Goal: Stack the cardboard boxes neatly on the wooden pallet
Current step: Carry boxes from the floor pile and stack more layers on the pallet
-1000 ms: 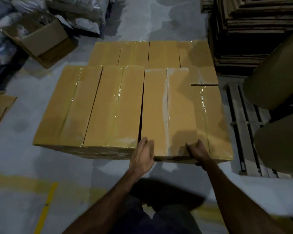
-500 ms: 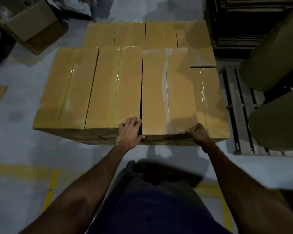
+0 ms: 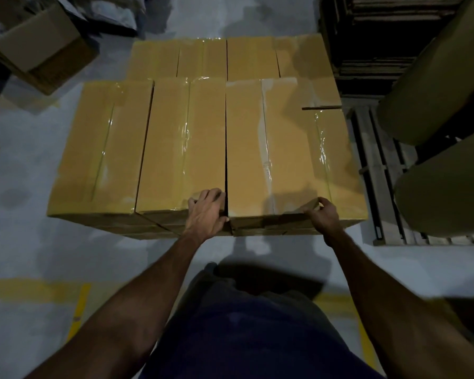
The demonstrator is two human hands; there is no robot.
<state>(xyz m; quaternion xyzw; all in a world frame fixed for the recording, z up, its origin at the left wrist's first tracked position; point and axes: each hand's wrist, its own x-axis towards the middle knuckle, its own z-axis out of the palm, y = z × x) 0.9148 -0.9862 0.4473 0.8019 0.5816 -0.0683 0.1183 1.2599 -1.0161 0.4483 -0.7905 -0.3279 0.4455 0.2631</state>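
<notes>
stack of boxes [image 3: 203,138]: biggest thing here, tan taped cartons packed side by side in rows, top layer nearly filled in. i can't actually see the pallet under them, the boxes cover it, so if the bottom edge hangs over i wouldn't know from up here.
rolls on the right [image 3: 435,86]: big rolls sitting on another wooden pallet [image 3: 372,170] just beside my stack. push the row sideways too hard and the end carton could bump into that side.
the box i'm on [image 3: 268,149]: third from the left in the front row, with the pale tape strip down the top. there's a dark gap between it and the middle box [image 3: 181,149], so it isn't flush yet. if i leave that gap the next layer probably sits crooked.
left hand [image 3: 207,212]: fingers curled over the near edge right at the gap, tips dipping into it. shove the box left now and i'd guess i pinch them.
right hand [image 3: 323,217]: fingers grasping the box's near right corner, thumb on top. the tape looks slick, so a slip there could twist the box instead of sliding it straight.
loose flap [image 3: 322,107]: a thin edge sticking up further back on the right, might snag whatever goes on top.
</notes>
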